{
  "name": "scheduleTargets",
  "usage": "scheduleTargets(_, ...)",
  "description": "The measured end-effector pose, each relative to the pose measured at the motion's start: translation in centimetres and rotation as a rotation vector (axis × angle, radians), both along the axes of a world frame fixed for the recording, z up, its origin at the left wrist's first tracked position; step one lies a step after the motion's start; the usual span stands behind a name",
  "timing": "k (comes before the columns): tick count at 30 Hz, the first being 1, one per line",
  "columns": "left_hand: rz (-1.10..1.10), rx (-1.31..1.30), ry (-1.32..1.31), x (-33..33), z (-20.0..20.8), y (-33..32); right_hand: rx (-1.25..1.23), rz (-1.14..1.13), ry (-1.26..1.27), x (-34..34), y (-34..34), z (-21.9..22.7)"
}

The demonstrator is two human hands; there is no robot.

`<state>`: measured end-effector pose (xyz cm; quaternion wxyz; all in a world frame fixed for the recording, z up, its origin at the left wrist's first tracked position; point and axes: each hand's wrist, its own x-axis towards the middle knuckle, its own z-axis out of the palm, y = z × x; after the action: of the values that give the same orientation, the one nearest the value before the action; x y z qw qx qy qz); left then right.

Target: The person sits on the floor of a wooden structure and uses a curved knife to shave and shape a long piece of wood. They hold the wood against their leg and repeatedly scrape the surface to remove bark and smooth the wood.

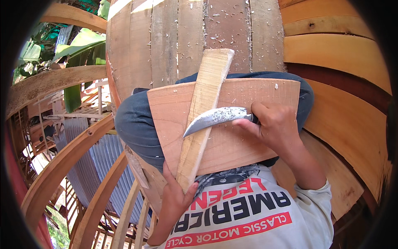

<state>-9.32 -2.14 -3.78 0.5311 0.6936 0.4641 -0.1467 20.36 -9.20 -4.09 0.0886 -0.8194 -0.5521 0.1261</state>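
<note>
A long pale piece of wood (203,91) lies slanted across a wide reddish board (253,141) that rests on my lap. My left hand (176,197) grips the near end of the wood, its thumb on the right edge and fingers on the left. In my right hand (273,124) is a knife (219,117) with a curved, speckled grey blade. Its dark handle is mostly hidden by my fingers. The blade lies across the wood, its tip pointing left and toward me at the wood's left edge; whether it cuts in, I cannot tell.
I sit cross-legged on a plank floor (166,45) scattered with shavings. Wooden wall planks (331,54) curve up at my right. At my left, curved wooden slats (74,149) form an open railing, with corrugated metal sheets (110,166) and a large green leaf (81,43) beyond.
</note>
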Motion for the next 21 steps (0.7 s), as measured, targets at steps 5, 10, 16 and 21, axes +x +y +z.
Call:
scheduleTargets(5,-0.041,0.032,-0.022,-0.4,0.1,0.1,0.104,-0.064,-0.163,2.3,0.8,-1.2)
scheduleTargets(10,0.037,-0.024,-0.037,-0.6,-0.1,-0.4,0.001,-0.511,-0.165,9.0,-0.3,-0.5)
scheduleTargets(16,-0.021,0.01,-0.039,-0.2,-0.2,0.1,0.005,0.011,0.008,0.3,0.0,0.0)
scheduleTargets(21,-0.025,0.027,-0.031,-0.1,0.0,0.0,0.102,-0.09,-0.122,2.8,1.3,-1.2)
